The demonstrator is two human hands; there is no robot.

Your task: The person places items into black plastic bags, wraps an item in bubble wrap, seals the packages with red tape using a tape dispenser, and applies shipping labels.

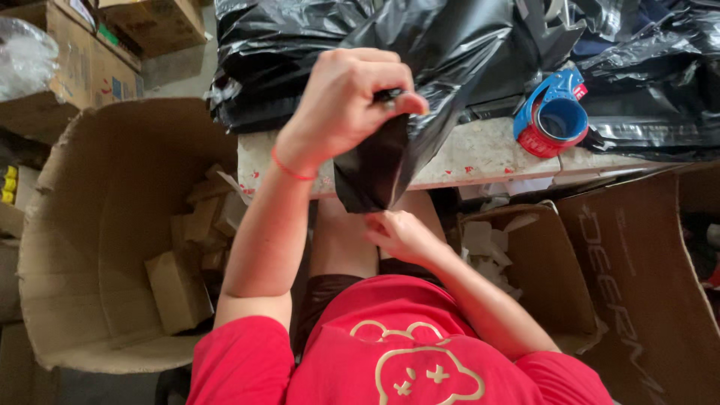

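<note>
My left hand (345,105), with a red string around its wrist, is raised over the table edge and pinches the top of a black plastic bag (375,169). The bag hangs down from that hand in front of the table's rim. My right hand (397,232) is lower, near my lap, with its fingers on the bag's bottom edge. I wear a red shirt with a pale cartoon outline on it.
A pale worn table (472,154) carries a heap of black plastic bags (465,45) and a blue and red tape dispenser (551,120). A large open cardboard box (82,247) with small cartons (176,289) stands at the left. Another box (555,285) with white scraps is at the right.
</note>
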